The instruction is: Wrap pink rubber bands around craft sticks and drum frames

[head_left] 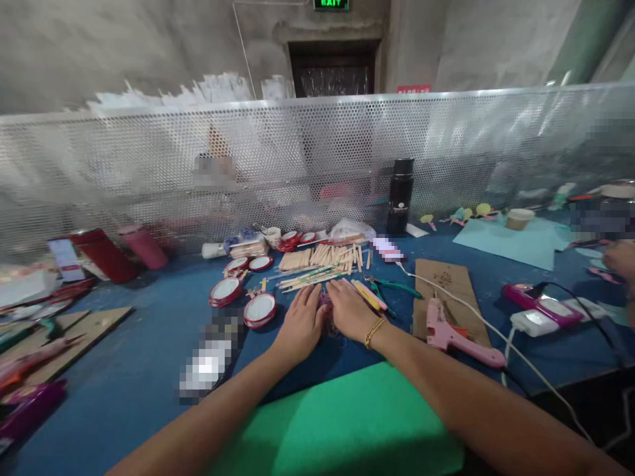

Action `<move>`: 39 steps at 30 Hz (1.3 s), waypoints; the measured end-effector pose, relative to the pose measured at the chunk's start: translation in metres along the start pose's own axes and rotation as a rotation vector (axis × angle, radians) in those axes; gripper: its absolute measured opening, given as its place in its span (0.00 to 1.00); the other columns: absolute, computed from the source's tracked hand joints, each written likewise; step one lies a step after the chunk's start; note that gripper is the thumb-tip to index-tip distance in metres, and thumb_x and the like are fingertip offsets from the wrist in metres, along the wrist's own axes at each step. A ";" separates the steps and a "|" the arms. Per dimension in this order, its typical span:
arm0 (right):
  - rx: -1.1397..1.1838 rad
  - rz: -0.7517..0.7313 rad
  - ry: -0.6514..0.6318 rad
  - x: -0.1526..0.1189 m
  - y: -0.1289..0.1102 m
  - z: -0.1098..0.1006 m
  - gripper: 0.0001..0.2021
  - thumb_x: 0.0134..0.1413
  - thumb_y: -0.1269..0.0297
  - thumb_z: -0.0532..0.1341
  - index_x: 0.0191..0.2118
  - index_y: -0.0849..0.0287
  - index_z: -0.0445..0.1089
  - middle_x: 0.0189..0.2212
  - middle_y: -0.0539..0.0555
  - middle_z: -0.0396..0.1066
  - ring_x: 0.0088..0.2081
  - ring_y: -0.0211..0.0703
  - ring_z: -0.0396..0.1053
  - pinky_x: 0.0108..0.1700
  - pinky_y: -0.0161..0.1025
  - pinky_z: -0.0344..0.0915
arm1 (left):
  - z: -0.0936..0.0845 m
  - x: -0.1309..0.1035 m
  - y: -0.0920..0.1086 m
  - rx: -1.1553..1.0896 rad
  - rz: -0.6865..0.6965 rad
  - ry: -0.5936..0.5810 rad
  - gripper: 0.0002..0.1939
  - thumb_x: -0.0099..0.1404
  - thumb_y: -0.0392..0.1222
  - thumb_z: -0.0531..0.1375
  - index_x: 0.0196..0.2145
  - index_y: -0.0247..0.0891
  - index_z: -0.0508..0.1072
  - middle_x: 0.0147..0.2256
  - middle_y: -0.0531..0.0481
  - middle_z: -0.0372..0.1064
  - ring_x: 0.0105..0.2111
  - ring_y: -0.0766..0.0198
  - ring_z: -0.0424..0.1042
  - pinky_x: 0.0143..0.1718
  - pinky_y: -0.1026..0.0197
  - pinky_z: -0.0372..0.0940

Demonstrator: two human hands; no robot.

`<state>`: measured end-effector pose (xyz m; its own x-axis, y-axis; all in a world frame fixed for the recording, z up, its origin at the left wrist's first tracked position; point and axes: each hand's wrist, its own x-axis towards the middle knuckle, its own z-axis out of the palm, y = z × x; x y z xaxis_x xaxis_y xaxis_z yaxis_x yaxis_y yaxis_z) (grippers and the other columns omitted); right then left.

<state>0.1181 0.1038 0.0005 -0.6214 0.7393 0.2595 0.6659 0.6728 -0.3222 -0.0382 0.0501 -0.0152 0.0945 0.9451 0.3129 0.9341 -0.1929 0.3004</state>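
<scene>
My left hand (301, 322) rests on the blue table with its fingers stretched forward. Close beside it, my right hand (348, 311), with a gold bracelet at the wrist, also lies with its fingers out. Between the two is a small tangle of pinkish-purple strands (326, 309), partly covered by the hands; its exact kind is too small to make out. Just beyond the fingertips lie thin sticks and wooden craft sticks (317, 256). Yellow and pink pens (368, 295) and green-handled pliers (399, 287) are right of my right hand.
Red-rimmed round pieces (259, 309) sit left of my hands. A pink glue gun (446, 334) lies on cardboard (454, 281) at right, crossed by a white cable. A black bottle (399, 195) stands by the perforated metal screen (238, 145). Another person's hand (620, 258) is far right.
</scene>
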 end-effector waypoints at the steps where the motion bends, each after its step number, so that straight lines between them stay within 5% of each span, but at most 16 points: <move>1: -0.016 0.015 -0.020 0.000 -0.001 0.004 0.26 0.61 0.75 0.52 0.64 0.78 0.62 0.64 0.73 0.61 0.67 0.56 0.58 0.71 0.49 0.49 | 0.004 0.005 0.001 0.000 -0.003 -0.005 0.27 0.74 0.47 0.47 0.66 0.32 0.62 0.67 0.35 0.59 0.69 0.51 0.55 0.69 0.43 0.51; 7: 0.154 -0.007 -0.011 0.003 0.002 0.003 0.24 0.64 0.75 0.48 0.63 0.72 0.64 0.56 0.68 0.71 0.59 0.50 0.68 0.63 0.45 0.62 | 0.007 0.021 0.003 -0.204 -0.072 0.073 0.26 0.74 0.46 0.45 0.63 0.34 0.65 0.63 0.36 0.66 0.64 0.54 0.65 0.66 0.46 0.58; 10: 0.180 0.019 0.040 0.004 0.005 0.003 0.26 0.62 0.75 0.50 0.65 0.73 0.60 0.62 0.69 0.66 0.64 0.52 0.63 0.67 0.47 0.57 | 0.002 0.017 -0.001 -0.193 -0.032 0.139 0.25 0.74 0.49 0.47 0.61 0.35 0.68 0.62 0.38 0.67 0.64 0.53 0.63 0.67 0.45 0.55; 15: 0.273 0.056 -0.095 0.006 0.002 0.001 0.27 0.62 0.75 0.50 0.66 0.75 0.59 0.64 0.71 0.64 0.65 0.52 0.62 0.66 0.47 0.58 | 0.001 0.009 -0.003 -0.151 -0.070 0.048 0.26 0.74 0.52 0.49 0.61 0.35 0.68 0.62 0.36 0.67 0.64 0.52 0.64 0.67 0.44 0.56; 21: 0.236 0.057 -0.158 0.002 0.001 -0.024 0.26 0.63 0.73 0.51 0.65 0.74 0.60 0.63 0.71 0.64 0.65 0.54 0.63 0.65 0.47 0.58 | -0.009 0.011 0.008 -0.196 0.021 0.132 0.25 0.75 0.50 0.49 0.61 0.35 0.68 0.64 0.37 0.65 0.66 0.54 0.61 0.67 0.44 0.56; 26: 0.101 -0.015 -0.129 -0.002 0.004 -0.051 0.18 0.60 0.74 0.52 0.52 0.69 0.72 0.51 0.71 0.74 0.55 0.59 0.71 0.59 0.52 0.62 | -0.029 0.013 0.019 -0.173 0.154 0.257 0.18 0.75 0.45 0.50 0.53 0.43 0.75 0.50 0.47 0.78 0.53 0.57 0.75 0.69 0.38 0.50; 29: 0.400 0.001 0.039 0.006 -0.001 -0.060 0.18 0.60 0.72 0.52 0.52 0.64 0.72 0.53 0.66 0.74 0.58 0.55 0.69 0.62 0.51 0.60 | -0.037 0.015 0.031 -0.131 0.255 0.415 0.19 0.75 0.47 0.50 0.56 0.45 0.74 0.49 0.47 0.79 0.52 0.57 0.76 0.69 0.38 0.46; 32: 1.030 0.128 0.206 0.020 -0.014 -0.055 0.15 0.64 0.61 0.53 0.50 0.56 0.73 0.51 0.57 0.76 0.58 0.47 0.69 0.63 0.47 0.61 | -0.033 0.018 0.044 -0.145 0.327 0.522 0.36 0.73 0.60 0.50 0.71 0.40 0.52 0.69 0.37 0.56 0.70 0.48 0.52 0.71 0.37 0.42; 35: 1.695 0.376 0.096 0.032 -0.030 -0.041 0.23 0.65 0.44 0.49 0.48 0.55 0.72 0.39 0.55 0.79 0.47 0.48 0.75 0.50 0.46 0.71 | -0.017 0.018 0.054 -0.228 0.347 0.431 0.42 0.72 0.64 0.44 0.74 0.38 0.38 0.73 0.37 0.40 0.73 0.47 0.38 0.72 0.39 0.38; 37: 1.948 0.519 -0.069 0.036 -0.034 -0.033 0.26 0.63 0.39 0.49 0.45 0.57 0.72 0.34 0.55 0.78 0.40 0.48 0.77 0.43 0.46 0.73 | -0.005 0.017 0.057 -0.296 0.264 0.367 0.38 0.75 0.59 0.40 0.74 0.38 0.38 0.73 0.38 0.42 0.73 0.49 0.39 0.72 0.40 0.40; 39: 2.065 0.632 -0.033 0.038 -0.033 -0.029 0.22 0.64 0.43 0.53 0.40 0.58 0.72 0.29 0.53 0.77 0.33 0.45 0.76 0.37 0.42 0.72 | 0.004 0.014 0.060 -0.376 0.239 0.276 0.36 0.76 0.57 0.42 0.74 0.38 0.43 0.72 0.38 0.45 0.73 0.50 0.43 0.71 0.41 0.44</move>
<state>0.0853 0.1105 0.0475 -0.5764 0.7767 -0.2538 -0.5295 -0.5916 -0.6080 0.0209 0.0523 0.0038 0.1480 0.7684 0.6226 0.7050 -0.5235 0.4785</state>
